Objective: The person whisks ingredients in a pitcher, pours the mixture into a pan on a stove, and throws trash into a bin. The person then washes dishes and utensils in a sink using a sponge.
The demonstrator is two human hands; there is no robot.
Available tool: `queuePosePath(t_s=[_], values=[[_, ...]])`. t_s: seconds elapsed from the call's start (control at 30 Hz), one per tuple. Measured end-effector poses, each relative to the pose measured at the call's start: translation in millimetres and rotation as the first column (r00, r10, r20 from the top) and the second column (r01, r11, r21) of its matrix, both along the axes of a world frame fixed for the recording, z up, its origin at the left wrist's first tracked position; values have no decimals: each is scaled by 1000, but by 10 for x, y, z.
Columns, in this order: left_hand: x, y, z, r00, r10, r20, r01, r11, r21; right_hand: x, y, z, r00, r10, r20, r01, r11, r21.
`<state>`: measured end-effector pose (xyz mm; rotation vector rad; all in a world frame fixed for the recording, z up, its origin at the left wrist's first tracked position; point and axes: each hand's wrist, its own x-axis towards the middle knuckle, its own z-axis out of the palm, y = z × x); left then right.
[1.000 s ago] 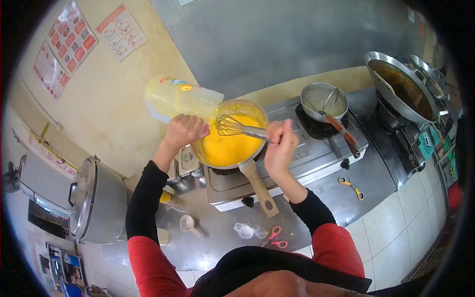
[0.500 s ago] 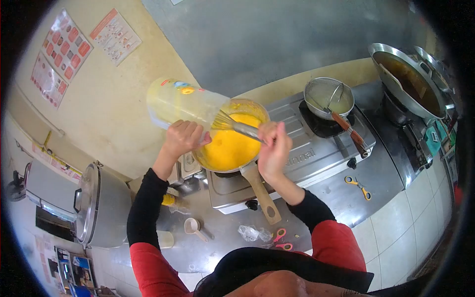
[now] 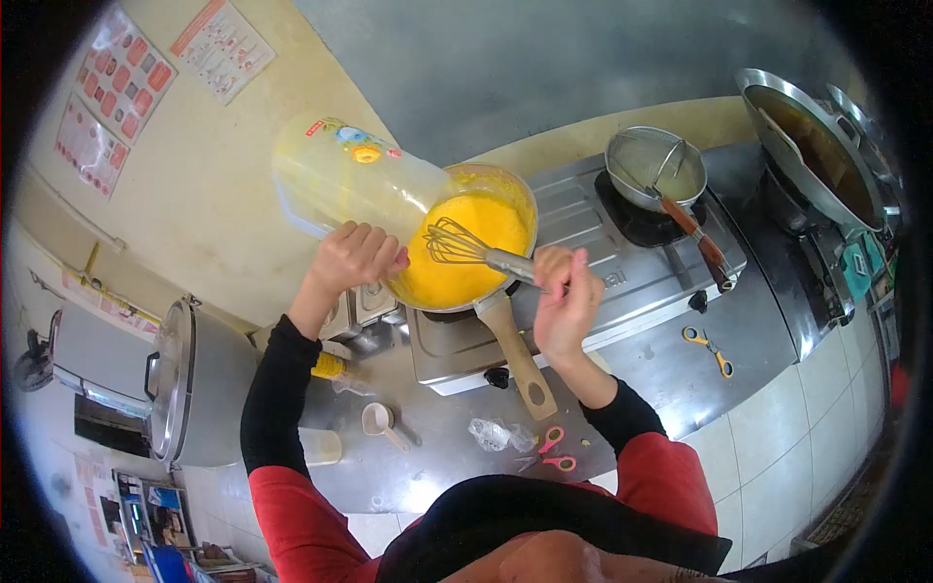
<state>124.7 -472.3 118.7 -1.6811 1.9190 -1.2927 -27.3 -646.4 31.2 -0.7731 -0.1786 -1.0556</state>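
Observation:
My left hand (image 3: 355,260) is closed on the handle side of a translucent plastic pitcher (image 3: 340,194), which is tipped nearly sideways with its mouth over a pan. The pitcher's handle is mostly hidden by my fingers. Closed round the grey handle of a wire whisk (image 3: 510,262) is my right hand (image 3: 567,301). The whisk's wires are over the bright yellow liquid (image 3: 476,219) inside the pan; whether they touch it I cannot tell. This pan (image 3: 532,194) sits on the left burner, its beige handle (image 3: 515,355) pointing towards me.
On the stove (image 3: 583,228), a strainer (image 3: 646,160) with a wooden handle rests in a pot at right. A large wok (image 3: 821,146) stands beyond. Yellow scissors (image 3: 708,352), pink scissors (image 3: 556,452), crumpled plastic (image 3: 496,434) and a small scoop (image 3: 379,421) lie on the counter. A big lidded pot (image 3: 209,389) stands left.
The whisk has moved right, from the pitcher's mouth to above the yellow liquid. The pitcher stays tipped in my left hand. The view has shifted slightly.

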Motion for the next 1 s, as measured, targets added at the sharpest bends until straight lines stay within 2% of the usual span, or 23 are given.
queuePosePath(t_s=[0.13,0.23,0.33,0.4,0.47,0.57,0.6,0.67,0.73,0.8,1.0], values=[[15,41,6,1000,15,-17,-14,1000,17,-64,-58,-27,1000,1,30,-4,995,95],[-7,55,12,1000,0,6,0,999,41,-57,-70,-21,994,-85,74,75,989,127],[-49,9,10,1000,-11,18,10,1000,25,10,-76,27,989,-57,135,32,983,181],[-113,-46,6,1000,-18,17,18,1000,14,161,10,66,958,8,285,-95,952,291],[-200,-119,14,999,-48,7,48,999,-19,236,113,126,954,68,291,-154,946,285],[-201,-171,-8,995,-99,-11,98,995,-30,236,154,160,968,81,237,-84,996,3],[-166,-148,2,996,-92,-3,92,995,-33,174,145,144,966,88,244,-90,996,-1],[-75,-72,20,999,-18,30,19,999,-27,50,126,96,996,-13,85,20,996,-82],[19,34,34,999,45,12,-44,998,-41,56,58,16,999,-13,47,15,999,-46],[73,87,15,995,98,-7,-99,994,-53,106,-26,-24,996,51,77,-62,987,147],[86,169,-29,995,96,-43,-98,994,-55,141,-88,131,993,-21,119,7,993,116]])
